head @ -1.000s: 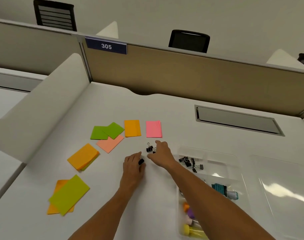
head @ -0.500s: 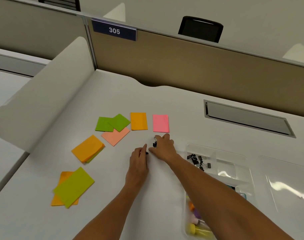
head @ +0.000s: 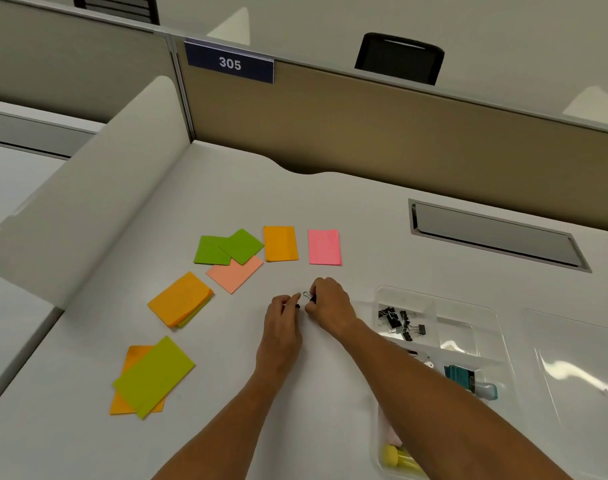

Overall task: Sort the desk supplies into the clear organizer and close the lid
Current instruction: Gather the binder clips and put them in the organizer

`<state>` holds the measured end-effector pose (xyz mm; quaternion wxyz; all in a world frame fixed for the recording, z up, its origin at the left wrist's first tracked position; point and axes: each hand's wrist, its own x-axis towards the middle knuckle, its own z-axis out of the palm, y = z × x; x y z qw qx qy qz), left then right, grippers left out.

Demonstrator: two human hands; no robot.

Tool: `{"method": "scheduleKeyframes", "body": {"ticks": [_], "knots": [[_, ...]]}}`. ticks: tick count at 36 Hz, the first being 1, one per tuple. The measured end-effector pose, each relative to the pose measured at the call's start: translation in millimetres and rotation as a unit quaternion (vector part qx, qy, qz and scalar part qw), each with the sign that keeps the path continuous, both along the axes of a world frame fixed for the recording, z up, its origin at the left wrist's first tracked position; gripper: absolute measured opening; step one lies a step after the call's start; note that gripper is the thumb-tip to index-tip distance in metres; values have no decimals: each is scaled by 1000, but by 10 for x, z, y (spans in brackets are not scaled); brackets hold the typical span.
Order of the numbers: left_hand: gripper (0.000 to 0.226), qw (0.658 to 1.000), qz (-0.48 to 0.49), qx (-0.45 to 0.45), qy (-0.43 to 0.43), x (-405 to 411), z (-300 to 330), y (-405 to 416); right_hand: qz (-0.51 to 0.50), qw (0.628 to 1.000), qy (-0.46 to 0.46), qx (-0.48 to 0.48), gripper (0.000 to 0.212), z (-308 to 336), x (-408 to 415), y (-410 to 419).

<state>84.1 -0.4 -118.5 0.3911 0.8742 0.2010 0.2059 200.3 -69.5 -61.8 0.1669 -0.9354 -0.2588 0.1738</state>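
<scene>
My right hand (head: 328,308) is curled around a small black binder clip (head: 310,297) with silver handles, on the white desk below the pink sticky notes (head: 324,246). My left hand (head: 282,315) pinches another small black clip (head: 297,305) just to its left. The clear organizer (head: 496,337) lies at the right with several black binder clips (head: 401,322) in its far-left compartment and a teal item (head: 463,375) lower down. Its clear lid (head: 579,372) lies flat to the right.
Sticky note pads are spread at the left: green (head: 226,250), orange (head: 280,243), salmon (head: 235,273), an orange stack (head: 181,299) and a lime-on-orange pair (head: 153,375). A cable slot (head: 496,235) sits at the back right. Yellow items (head: 397,459) fill the organizer's near end.
Both hands have closed on the loose binder clips on the desk. The right hand drew in from its reach toward the pink notes. The head camera tilted slightly.
</scene>
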Motion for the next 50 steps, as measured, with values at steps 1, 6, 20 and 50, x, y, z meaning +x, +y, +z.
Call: {"method": "scheduleKeyframes", "body": {"ticks": [1,6,20,50], "knots": [[34,1000,-2,2,-3,0,9,0,1,1000,1,-1,19,-4,-16,-16],[34,1000,-8,-6,-12,3,67,11,-5,1000,5,9,18,-21,-105,-122],[22,995,14,-94,-33,-13,143,66,-316,779,411,353,11,218,-439,-385],[22,916,-16,-401,-12,617,1220,-1122,-451,425,446,645,34,734,-279,-1542]]}}
